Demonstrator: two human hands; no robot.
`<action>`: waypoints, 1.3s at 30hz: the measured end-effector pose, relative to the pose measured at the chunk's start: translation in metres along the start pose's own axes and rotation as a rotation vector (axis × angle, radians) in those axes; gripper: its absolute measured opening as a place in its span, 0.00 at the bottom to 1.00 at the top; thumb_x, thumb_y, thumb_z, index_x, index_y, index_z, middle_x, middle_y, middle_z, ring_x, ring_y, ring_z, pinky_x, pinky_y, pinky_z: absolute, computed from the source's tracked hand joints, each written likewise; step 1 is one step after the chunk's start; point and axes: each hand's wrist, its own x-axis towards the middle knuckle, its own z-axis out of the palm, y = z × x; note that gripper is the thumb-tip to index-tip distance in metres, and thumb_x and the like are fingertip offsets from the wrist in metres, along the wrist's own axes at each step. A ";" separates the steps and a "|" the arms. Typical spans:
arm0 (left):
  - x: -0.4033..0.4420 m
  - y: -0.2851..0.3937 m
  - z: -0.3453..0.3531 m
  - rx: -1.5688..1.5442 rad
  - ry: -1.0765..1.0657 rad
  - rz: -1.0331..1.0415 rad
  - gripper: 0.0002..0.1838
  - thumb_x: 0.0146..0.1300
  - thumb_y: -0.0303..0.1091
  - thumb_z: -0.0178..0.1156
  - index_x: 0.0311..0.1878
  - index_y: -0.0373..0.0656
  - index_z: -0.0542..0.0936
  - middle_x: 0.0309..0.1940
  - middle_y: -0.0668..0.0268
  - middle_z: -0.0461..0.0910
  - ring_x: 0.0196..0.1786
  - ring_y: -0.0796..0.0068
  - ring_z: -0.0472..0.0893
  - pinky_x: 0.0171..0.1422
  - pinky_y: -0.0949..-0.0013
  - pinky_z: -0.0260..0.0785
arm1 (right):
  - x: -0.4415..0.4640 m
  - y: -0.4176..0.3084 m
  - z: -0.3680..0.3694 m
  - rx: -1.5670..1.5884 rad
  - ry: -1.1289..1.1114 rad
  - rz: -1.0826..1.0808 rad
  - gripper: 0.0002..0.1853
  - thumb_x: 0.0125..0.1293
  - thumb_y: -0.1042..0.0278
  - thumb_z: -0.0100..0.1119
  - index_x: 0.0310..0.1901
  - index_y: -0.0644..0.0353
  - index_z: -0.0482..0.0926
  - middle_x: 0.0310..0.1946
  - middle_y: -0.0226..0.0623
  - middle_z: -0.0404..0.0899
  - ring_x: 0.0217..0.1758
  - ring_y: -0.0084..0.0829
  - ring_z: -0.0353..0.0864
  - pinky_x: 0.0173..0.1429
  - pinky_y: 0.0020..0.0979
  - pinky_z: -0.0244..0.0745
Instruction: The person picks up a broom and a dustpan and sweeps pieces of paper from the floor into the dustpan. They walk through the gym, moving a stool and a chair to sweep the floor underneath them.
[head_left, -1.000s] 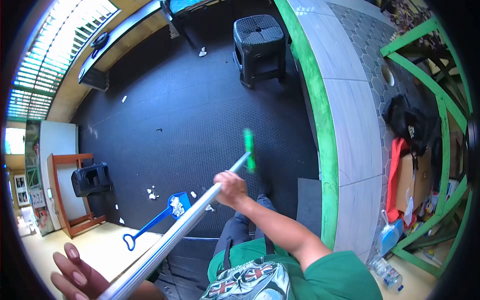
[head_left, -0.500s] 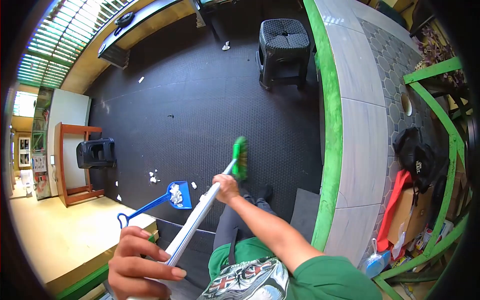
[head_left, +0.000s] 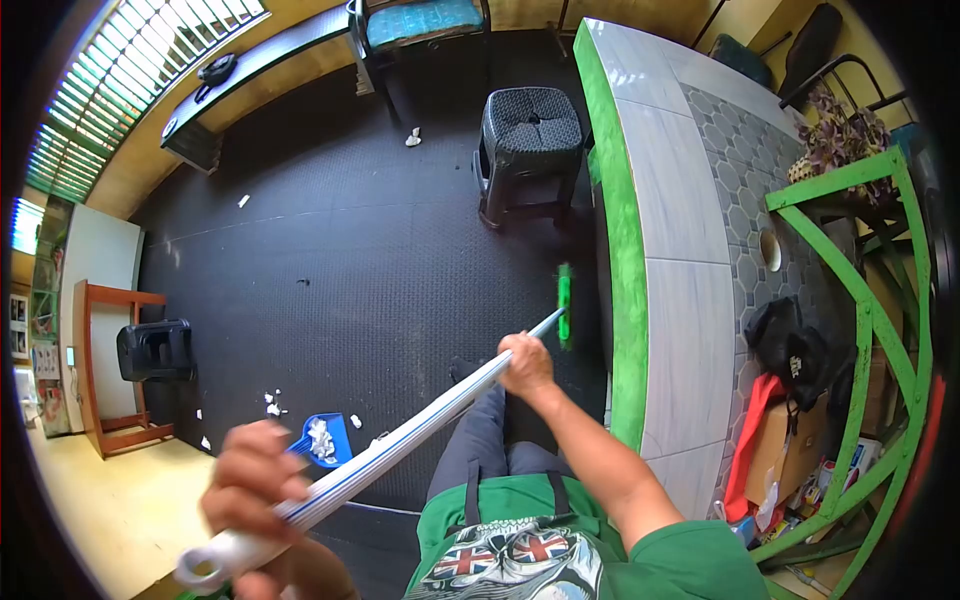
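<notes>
A broom point(head_left: 425, 425) with a striped white handle crosses in front of me. Its green head point(head_left: 564, 308) is on the dark floor by the green-edged ledge. My right hand point(head_left: 528, 362) is closed round the lower handle. Near the handle's top end, my left hand point(head_left: 250, 485) curls its fingers round it, somewhat blurred. Beyond that hand, a blue dustpan point(head_left: 341, 432) lies on the floor with crumpled white scraps point(head_left: 320, 438) in it; its handle is partly hidden by my fingers.
White scraps point(head_left: 272, 405) lie left of the dustpan, and another white piece point(head_left: 413, 137) lies farther off. A black stool point(head_left: 532, 125) stands ahead near the green-edged ledge point(head_left: 628, 300). Another dark stool point(head_left: 155, 350) is at left by a wooden frame point(head_left: 95, 370). Green metal framing point(head_left: 865, 300) rises at right.
The broom head has moved right, toward the ledge, and my right hand has moved right with it. My left hand's fingers have curled in more round the handle. The camera view has shifted.
</notes>
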 end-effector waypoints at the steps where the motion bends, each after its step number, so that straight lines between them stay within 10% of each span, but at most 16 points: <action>1: 0.007 -0.020 0.012 0.012 0.009 -0.034 0.33 0.53 0.72 0.53 0.20 0.47 0.75 0.33 0.61 0.79 0.38 0.65 0.75 0.48 0.56 0.61 | 0.011 0.023 0.001 -0.023 -0.020 0.037 0.08 0.47 0.67 0.63 0.23 0.56 0.72 0.26 0.42 0.77 0.37 0.47 0.78 0.60 0.46 0.68; 6: 0.032 -0.083 0.037 0.026 -0.125 -0.267 0.27 0.52 0.62 0.59 0.21 0.43 0.76 0.35 0.58 0.81 0.39 0.62 0.76 0.46 0.58 0.65 | 0.080 0.092 0.038 -0.034 0.021 0.001 0.08 0.45 0.72 0.64 0.23 0.55 0.72 0.26 0.41 0.77 0.38 0.46 0.78 0.62 0.45 0.69; 9: 0.042 -0.074 0.010 0.134 0.041 -0.253 0.25 0.51 0.60 0.60 0.20 0.46 0.76 0.34 0.60 0.81 0.37 0.64 0.76 0.48 0.58 0.64 | 0.102 0.046 0.079 -0.112 -0.084 -0.108 0.09 0.40 0.69 0.67 0.22 0.51 0.74 0.24 0.40 0.78 0.33 0.44 0.81 0.41 0.41 0.80; 13: 0.063 -0.039 -0.013 0.175 0.113 -0.057 0.21 0.53 0.60 0.58 0.20 0.55 0.69 0.28 0.75 0.73 0.38 0.73 0.69 0.54 0.60 0.56 | 0.105 -0.060 0.127 0.098 -0.173 -0.164 0.06 0.45 0.70 0.62 0.21 0.53 0.73 0.22 0.43 0.77 0.31 0.47 0.81 0.42 0.43 0.78; 14: 0.076 -0.033 -0.024 0.173 -0.069 0.043 0.24 0.58 0.61 0.55 0.37 0.48 0.73 0.30 0.65 0.75 0.38 0.65 0.71 0.52 0.53 0.59 | 0.104 -0.082 0.129 0.179 -0.191 -0.189 0.04 0.47 0.70 0.59 0.23 0.54 0.73 0.24 0.44 0.77 0.32 0.49 0.81 0.43 0.44 0.78; 18: 0.068 -0.019 -0.057 0.264 0.055 0.140 0.12 0.48 0.47 0.65 0.22 0.63 0.70 0.30 0.83 0.71 0.40 0.78 0.68 0.53 0.61 0.54 | 0.114 -0.122 0.114 0.299 -0.389 -0.265 0.05 0.49 0.67 0.58 0.25 0.55 0.73 0.30 0.43 0.79 0.41 0.46 0.80 0.51 0.44 0.74; 19: 0.059 -0.012 -0.064 0.256 0.263 0.183 0.12 0.47 0.49 0.66 0.20 0.64 0.70 0.30 0.83 0.72 0.40 0.78 0.68 0.52 0.62 0.54 | 0.114 -0.122 0.100 0.275 -0.365 -0.263 0.06 0.48 0.66 0.60 0.25 0.54 0.73 0.29 0.41 0.79 0.40 0.45 0.80 0.53 0.43 0.73; 22: 0.106 0.010 -0.078 0.245 -0.084 0.150 0.21 0.60 0.61 0.52 0.35 0.52 0.71 0.47 0.70 0.70 0.53 0.65 0.66 0.65 0.56 0.56 | 0.122 -0.103 0.047 0.074 -0.292 -0.249 0.06 0.47 0.64 0.60 0.24 0.51 0.73 0.26 0.37 0.77 0.37 0.44 0.79 0.47 0.43 0.73; 23: 0.083 -0.030 -0.068 0.155 0.353 0.315 0.14 0.46 0.52 0.65 0.19 0.60 0.71 0.31 0.79 0.73 0.39 0.77 0.67 0.52 0.62 0.53 | 0.128 -0.088 0.029 0.011 -0.221 -0.252 0.05 0.46 0.65 0.60 0.23 0.51 0.73 0.24 0.38 0.76 0.34 0.45 0.79 0.42 0.44 0.74; 29: 0.099 -0.102 -0.020 0.093 -0.048 -0.391 0.17 0.45 0.49 0.64 0.24 0.43 0.80 0.35 0.60 0.82 0.38 0.63 0.77 0.47 0.61 0.67 | 0.161 0.059 0.014 -0.185 -0.210 -0.018 0.09 0.43 0.68 0.65 0.21 0.54 0.72 0.25 0.41 0.77 0.35 0.47 0.78 0.47 0.46 0.74; 39: 0.092 -0.036 -0.057 0.425 0.092 -0.223 0.24 0.50 0.63 0.61 0.16 0.53 0.73 0.32 0.70 0.79 0.41 0.66 0.72 0.53 0.56 0.57 | 0.164 -0.092 0.167 0.257 -0.299 -0.326 0.08 0.45 0.72 0.62 0.24 0.52 0.70 0.25 0.41 0.75 0.37 0.49 0.78 0.54 0.45 0.71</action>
